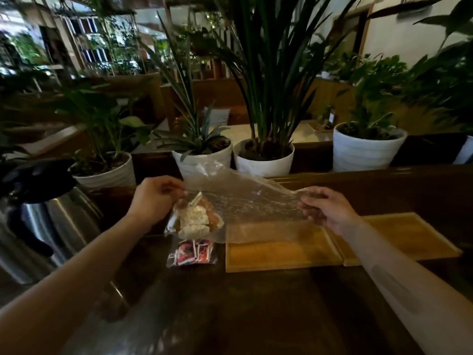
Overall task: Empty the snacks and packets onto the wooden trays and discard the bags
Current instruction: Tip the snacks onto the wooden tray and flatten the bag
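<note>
A clear plastic bag (245, 201) is stretched sideways above the table between both hands. My left hand (153, 198) pinches its left end, where pale and orange wrapped snacks (197, 217) are bunched together. My right hand (327, 206) grips the bag's other end, over the trays. Below the snacks a second small clear bag of red-and-white packets (193, 253) lies on the dark table. Two wooden trays sit side by side: the nearer left tray (279, 254) and the right tray (409, 237), both bare as far as I can see.
A steel thermos jug (43, 221) with a black lid stands at the left. Several white plant pots (263, 158) line the ledge behind the table. The dark wooden tabletop (256, 311) stretches toward me.
</note>
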Available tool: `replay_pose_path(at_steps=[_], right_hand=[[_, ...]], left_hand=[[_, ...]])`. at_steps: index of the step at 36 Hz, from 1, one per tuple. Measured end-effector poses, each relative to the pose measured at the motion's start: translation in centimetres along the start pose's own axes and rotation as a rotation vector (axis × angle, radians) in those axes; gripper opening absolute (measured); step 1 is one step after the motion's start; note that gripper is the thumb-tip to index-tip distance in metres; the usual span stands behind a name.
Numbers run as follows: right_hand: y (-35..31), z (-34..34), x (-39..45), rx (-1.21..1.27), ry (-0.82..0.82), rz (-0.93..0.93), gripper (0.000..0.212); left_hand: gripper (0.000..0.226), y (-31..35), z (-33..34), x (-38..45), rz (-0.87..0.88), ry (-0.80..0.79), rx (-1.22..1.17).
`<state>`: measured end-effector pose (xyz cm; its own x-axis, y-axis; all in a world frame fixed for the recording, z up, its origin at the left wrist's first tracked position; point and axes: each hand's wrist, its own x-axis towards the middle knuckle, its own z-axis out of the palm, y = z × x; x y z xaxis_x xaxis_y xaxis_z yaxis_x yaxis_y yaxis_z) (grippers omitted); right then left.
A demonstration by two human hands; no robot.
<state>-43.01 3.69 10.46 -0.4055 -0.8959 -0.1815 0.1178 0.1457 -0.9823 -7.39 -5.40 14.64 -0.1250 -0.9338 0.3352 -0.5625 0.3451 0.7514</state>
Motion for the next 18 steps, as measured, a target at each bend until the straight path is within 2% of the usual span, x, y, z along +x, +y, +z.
replay_pose_path(at_steps=[7,18], right_hand=[[1.9,-1.1,1.4,0.091,0.02,0.069,0.03],[3.9,-2.5,2.5,0.258,0.021,0.266,0.033]], left_hand=[[0.031,3.6,0.0,2.7,0.023,-0.121,0.015],[0.011,10.3,0.7,5.5,0.163,-0.085,0.208]])
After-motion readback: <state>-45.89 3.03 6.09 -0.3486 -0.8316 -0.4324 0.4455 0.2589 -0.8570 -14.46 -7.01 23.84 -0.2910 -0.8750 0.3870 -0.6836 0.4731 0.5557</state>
